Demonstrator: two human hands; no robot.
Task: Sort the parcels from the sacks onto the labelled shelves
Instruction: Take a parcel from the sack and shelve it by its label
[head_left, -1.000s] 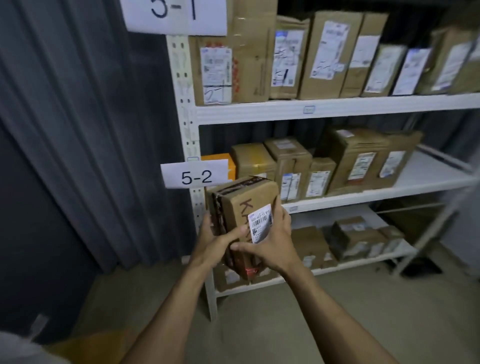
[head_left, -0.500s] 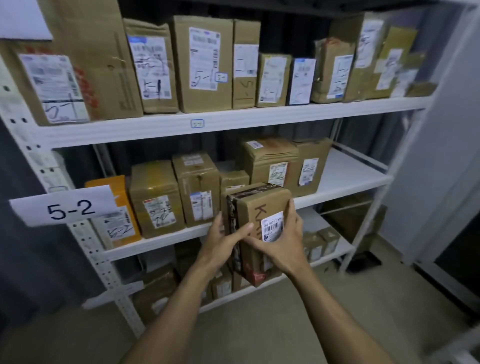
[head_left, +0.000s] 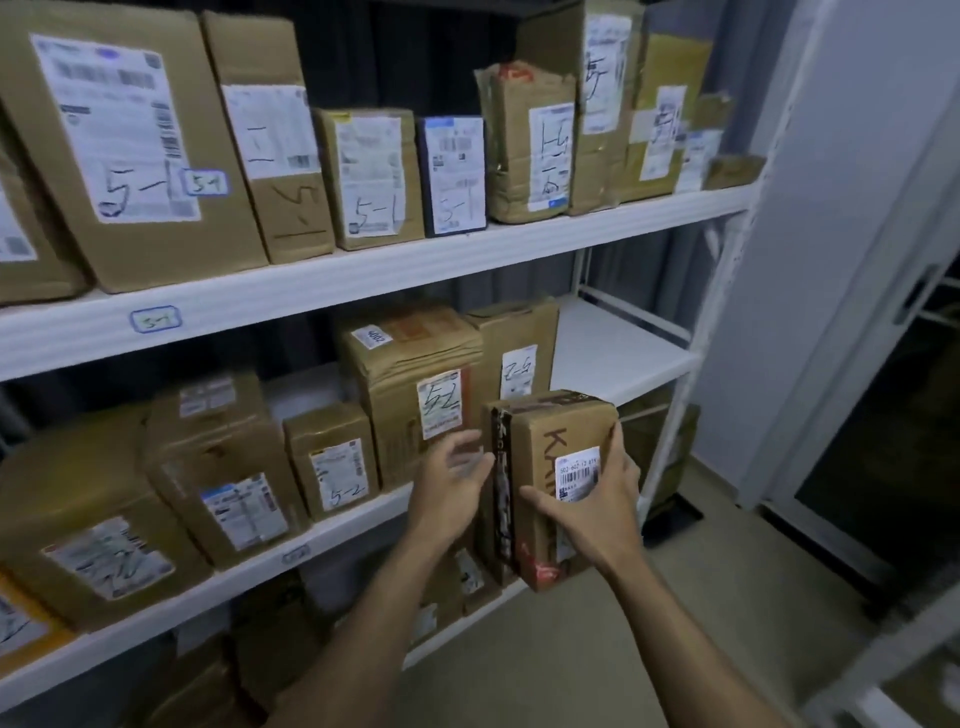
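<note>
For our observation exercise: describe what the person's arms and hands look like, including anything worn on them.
Both forearms are bare as far as the picture shows, with no sleeves. The left hand and right hand wear no gloves, and no rings, watch or bands show.

I see a dark grey curtain (head_left: 395, 57) behind the racking, top centre of frame. Beige floor (head_left: 649, 634) fills the lower right. A pale wall (head_left: 841, 171) sits at upper right, a white-framed dark glass door (head_left: 883, 457) at right edge. White post (head_left: 727, 291) right of centre. Light is dim, indoor.
</note>
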